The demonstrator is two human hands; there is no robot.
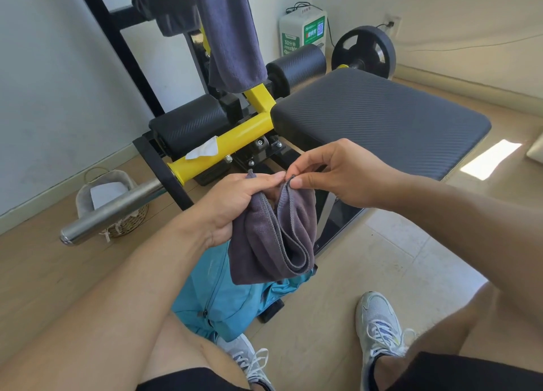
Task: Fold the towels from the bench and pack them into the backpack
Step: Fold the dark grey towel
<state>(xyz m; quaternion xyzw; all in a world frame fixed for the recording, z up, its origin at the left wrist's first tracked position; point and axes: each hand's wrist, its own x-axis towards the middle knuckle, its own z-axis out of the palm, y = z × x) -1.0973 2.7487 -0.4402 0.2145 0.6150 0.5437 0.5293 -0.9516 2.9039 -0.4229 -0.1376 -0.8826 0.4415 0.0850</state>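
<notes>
A grey towel (273, 237) hangs doubled over in the air between my hands, its fold at the bottom. My left hand (235, 202) grips its upper left part, thumb on top. My right hand (338, 170) pinches the towel's upper corner between thumb and fingers, right beside my left fingertips. Below the towel the blue backpack (217, 296) lies on the floor between my feet. A second dark towel (232, 38) hangs from the rack above the bench. The black padded bench (382, 114) stands behind my hands.
The bench has a yellow frame (235, 137) with a white tissue on it and a steel bar (111, 211) jutting left. A wicker basket (108, 202) sits on the floor at left. A weight plate (364, 51) leans at the back wall.
</notes>
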